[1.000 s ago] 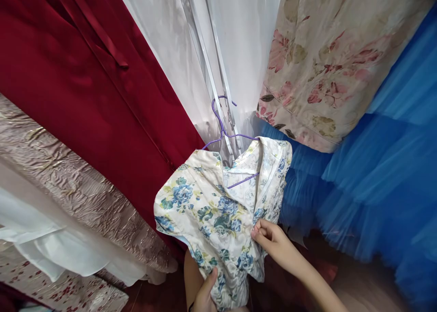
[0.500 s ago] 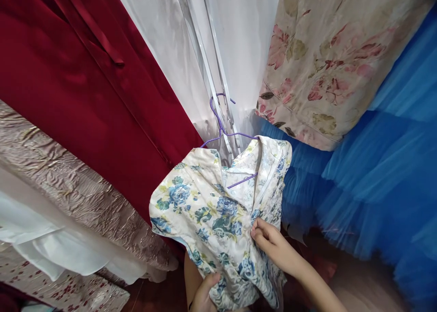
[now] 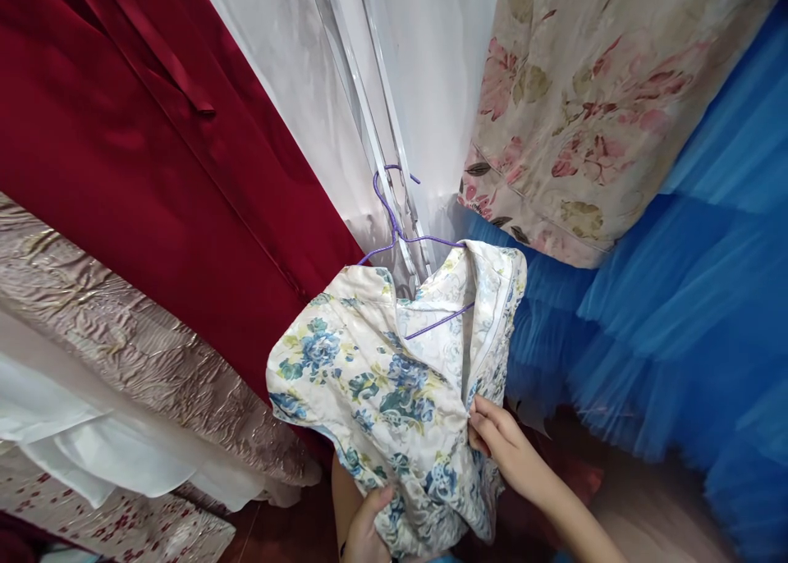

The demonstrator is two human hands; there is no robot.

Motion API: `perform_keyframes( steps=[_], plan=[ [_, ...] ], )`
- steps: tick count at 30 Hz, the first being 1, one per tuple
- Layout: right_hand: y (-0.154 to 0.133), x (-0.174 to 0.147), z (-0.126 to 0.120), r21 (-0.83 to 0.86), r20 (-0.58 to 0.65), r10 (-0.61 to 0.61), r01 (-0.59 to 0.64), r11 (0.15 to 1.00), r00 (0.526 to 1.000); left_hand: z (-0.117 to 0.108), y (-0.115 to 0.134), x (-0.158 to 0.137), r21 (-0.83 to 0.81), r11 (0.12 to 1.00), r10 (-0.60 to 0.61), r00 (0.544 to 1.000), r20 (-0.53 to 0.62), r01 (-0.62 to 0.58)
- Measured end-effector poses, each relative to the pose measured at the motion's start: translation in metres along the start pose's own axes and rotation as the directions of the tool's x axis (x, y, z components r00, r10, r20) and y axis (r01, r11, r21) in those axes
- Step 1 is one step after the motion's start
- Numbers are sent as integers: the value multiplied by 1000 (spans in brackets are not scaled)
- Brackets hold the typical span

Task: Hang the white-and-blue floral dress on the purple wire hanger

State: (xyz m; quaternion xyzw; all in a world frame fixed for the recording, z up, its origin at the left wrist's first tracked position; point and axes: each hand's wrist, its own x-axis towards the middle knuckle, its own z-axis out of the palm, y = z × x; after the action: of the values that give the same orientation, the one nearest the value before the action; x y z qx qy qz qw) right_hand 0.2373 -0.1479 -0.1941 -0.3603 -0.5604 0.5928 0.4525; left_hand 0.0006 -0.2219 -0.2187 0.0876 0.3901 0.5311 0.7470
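Observation:
A cream garment with blue and green flowers [image 3: 369,382] is draped on a purple wire hanger [image 3: 392,218], tilted, its front parted at the neck. One hanger bar shows inside the neckline. My right hand [image 3: 501,444] pinches the edge of the front opening, fingertips together on the fabric. Low on the garment, my left hand [image 3: 368,530] has its thumb over the cloth and its other fingers hidden behind or under it. The hanger's hook stands beside a pair of pale glossy rails [image 3: 385,128]; whether it hangs from them I cannot tell.
Long garments hang close around: a dark red one [image 3: 153,153] at left, a white one [image 3: 271,38] behind, a pink-flowered beige one [image 3: 597,128] and blue tulle [image 3: 665,317] at right. A textured pinkish fabric [image 3: 123,333] and white layers [image 3: 92,432] hang lower left. Dark floor [image 3: 264,534] shows below.
My right hand has shifted slightly right, drawing the edge of the front opening with it, so the neck gap is wider. My left hand stays almost in place on the lower cloth.

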Motion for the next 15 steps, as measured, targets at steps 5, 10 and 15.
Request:
perform_keyframes(
  steps=[5,10,15],
  plan=[
    [2,-7,-3,-42,-48,-13,11,999,999,19,8,8,95,973,232,916,-328,-212],
    [3,-13,-4,-105,-61,-3,-4,994,998,30,7,24,385,760,649,573,-500,-524],
    [2,-17,-1,-80,-48,7,-10,997,999,40,-17,28,757,136,991,87,-104,-639]
  ],
)
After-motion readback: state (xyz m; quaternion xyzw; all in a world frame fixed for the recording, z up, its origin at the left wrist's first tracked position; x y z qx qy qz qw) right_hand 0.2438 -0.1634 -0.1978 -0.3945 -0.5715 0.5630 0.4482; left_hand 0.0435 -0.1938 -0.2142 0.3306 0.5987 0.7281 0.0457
